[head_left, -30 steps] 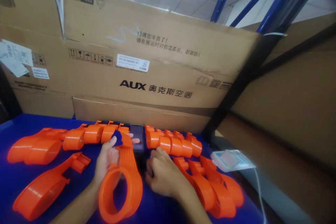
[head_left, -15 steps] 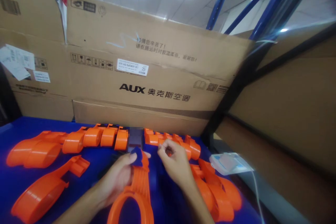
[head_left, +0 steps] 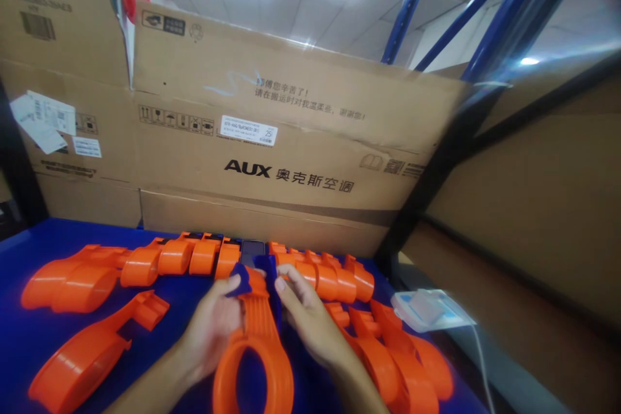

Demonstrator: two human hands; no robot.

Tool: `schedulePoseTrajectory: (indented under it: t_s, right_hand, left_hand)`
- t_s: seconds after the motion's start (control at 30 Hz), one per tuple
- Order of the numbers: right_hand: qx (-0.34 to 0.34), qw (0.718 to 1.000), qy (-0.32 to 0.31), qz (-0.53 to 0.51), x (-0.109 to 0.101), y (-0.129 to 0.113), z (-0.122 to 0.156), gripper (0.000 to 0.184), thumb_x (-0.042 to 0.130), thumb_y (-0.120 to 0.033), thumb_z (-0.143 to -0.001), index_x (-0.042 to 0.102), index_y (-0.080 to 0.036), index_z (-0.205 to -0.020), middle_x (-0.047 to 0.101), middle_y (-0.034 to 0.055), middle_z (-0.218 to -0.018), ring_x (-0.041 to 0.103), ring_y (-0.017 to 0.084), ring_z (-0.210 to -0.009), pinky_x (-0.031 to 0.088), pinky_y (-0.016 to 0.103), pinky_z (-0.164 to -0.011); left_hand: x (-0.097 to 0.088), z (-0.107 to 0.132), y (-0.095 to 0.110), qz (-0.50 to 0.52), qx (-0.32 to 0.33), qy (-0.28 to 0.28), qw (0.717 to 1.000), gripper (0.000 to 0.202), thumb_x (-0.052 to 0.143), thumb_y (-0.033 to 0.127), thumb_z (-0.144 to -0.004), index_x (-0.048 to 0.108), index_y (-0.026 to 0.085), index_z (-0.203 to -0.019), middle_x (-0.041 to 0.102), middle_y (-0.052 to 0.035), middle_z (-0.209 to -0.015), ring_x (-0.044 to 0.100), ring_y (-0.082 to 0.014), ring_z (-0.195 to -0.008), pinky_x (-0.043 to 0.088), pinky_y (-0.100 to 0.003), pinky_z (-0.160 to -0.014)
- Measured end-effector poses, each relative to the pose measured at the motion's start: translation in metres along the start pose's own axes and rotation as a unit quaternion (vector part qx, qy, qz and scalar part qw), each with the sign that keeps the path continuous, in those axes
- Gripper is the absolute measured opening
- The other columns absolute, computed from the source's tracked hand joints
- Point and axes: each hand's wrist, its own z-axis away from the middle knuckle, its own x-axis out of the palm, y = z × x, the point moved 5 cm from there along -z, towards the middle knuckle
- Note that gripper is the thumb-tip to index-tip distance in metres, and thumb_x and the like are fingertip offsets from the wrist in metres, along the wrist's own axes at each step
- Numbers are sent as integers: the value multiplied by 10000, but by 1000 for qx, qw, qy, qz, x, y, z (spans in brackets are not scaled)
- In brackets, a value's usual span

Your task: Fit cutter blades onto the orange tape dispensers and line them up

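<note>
My left hand (head_left: pixel 213 326) grips an orange plastic part (head_left: pixel 257 349), a ribbed handle ending in a large ring, and its thumb presses a small dark blue piece (head_left: pixel 241 279) onto the handle's far end. On the other side of that end, my right hand (head_left: pixel 305 317) pinches a second dark blue piece (head_left: pixel 270 268) against the handle. The ring end points toward me, over the blue table (head_left: pixel 29 336).
More orange parts lie in rows at the back left (head_left: pixel 140 262), back right (head_left: pixel 330 275), right (head_left: pixel 402 362) and front left (head_left: pixel 82 356). A dark phone (head_left: pixel 252 250) lies between the rows. Large cardboard boxes (head_left: pixel 291 162) stand behind. A white packet (head_left: pixel 427 307) rests at right.
My right hand rose from the table, picked up a small piece and has come in against the handle's end. My left hand has shifted the orange part to the right and closer to the middle.
</note>
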Motion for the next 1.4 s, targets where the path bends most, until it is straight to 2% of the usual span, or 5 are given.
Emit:
schedulePoseTrajectory:
  t_s: [0.17, 0.43, 0.93, 1.23, 1.4]
  right_hand:
    - [-76, 996, 30, 39, -6, -16, 1, 256, 662, -470, -905, 669, -257, -1046, 695, 12, -987, 642, 193, -950, 506, 301, -872]
    - [-159, 982, 55, 82, -28, -36, 7, 256, 754, -360, -846, 767, -276, -1087, 737, 70, -1188, 638, 287, -1173, 452, 452, -1055]
    - [-181, 973, 51, 132, -23, -38, 7, 252, 763, -334, -843, 763, -280, -1090, 746, 65, -1161, 646, 277, -1161, 447, 463, -1080]
    - [-184, 976, -13, 116, -9, -37, 10, 499, 747, -365, -851, 609, -272, -1322, 647, 101, -1351, 584, 294, -1277, 448, 498, -1096]
    - [-252, 923, 26, 289, -2, -41, 18, 627, 799, -336, -795, 576, -294, -1379, 659, 103, -1312, 623, 304, -1204, 476, 507, -1065]
  left_hand:
    - [3, 1, 5, -19, 62, 16, 998, 357, 620, 311, -881, 680, 179, -1207, 716, -135, -1224, 625, -332, -1199, 484, -480, -1018]
    - [1, 4, 17, -119, 198, 60, 971, 335, 726, 183, -816, 688, 272, -1136, 688, -56, -1226, 516, -305, -1316, 491, -420, -1007]
    - [-6, 2, 19, -148, 220, 99, 959, 481, 827, 185, -731, 677, 283, -1177, 667, -52, -1258, 597, -265, -1193, 483, -408, -1029]
    - [-6, 3, 23, -131, 228, 60, 963, 612, 773, 189, -762, 617, 282, -1346, 591, -77, -1437, 451, -338, -1389, 368, -468, -1150]
    - [-5, 5, 23, -144, 236, 53, 960, 630, 750, 213, -802, 562, 302, -1396, 528, -71, -1508, 378, -324, -1443, 288, -468, -1194]
